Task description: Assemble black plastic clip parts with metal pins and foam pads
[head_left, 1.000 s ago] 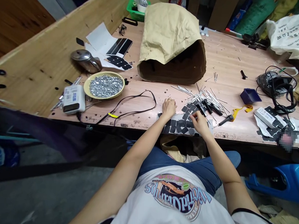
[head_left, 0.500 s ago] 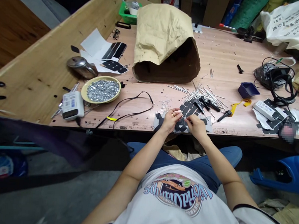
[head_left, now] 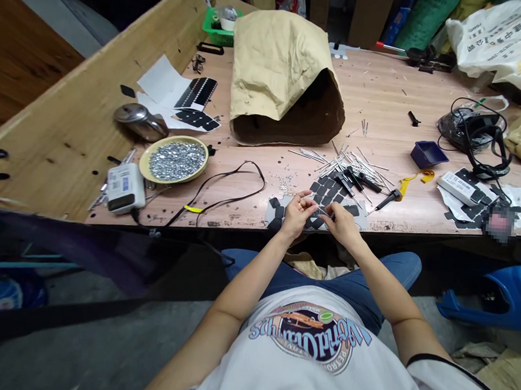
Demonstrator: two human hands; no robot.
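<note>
Near the table's front edge, my left hand (head_left: pixel 298 215) is closed in a pinch at one end of a thin metal rod (head_left: pixel 322 211). My right hand (head_left: pixel 340 224) pinches the same rod from the other side; the fingers hide most of it. Under and behind both hands lies a sheet of black rounded pads (head_left: pixel 328 190). Just beyond is a heap of thin silvery rods (head_left: pixel 339 163), with several black-handled tools (head_left: pixel 357 178) lying against it. Tiny silvery pieces (head_left: pixel 284 182) are scattered left of the pads.
A yellow bowl (head_left: pixel 143 165) of small metal pieces stands left, beside a white box-shaped device (head_left: pixel 126 188) and a metal jug (head_left: pixel 140 122). A large paper bag (head_left: pixel 279 72) lies behind. A looped black cable (head_left: pixel 226 174), a dark blue tray (head_left: pixel 428 154) and headgear (head_left: pixel 488 141) flank the work.
My hands stay close together over the pads, with slight finger movement at the rod. The view has shifted a little, so the table things appear slightly further left.
</note>
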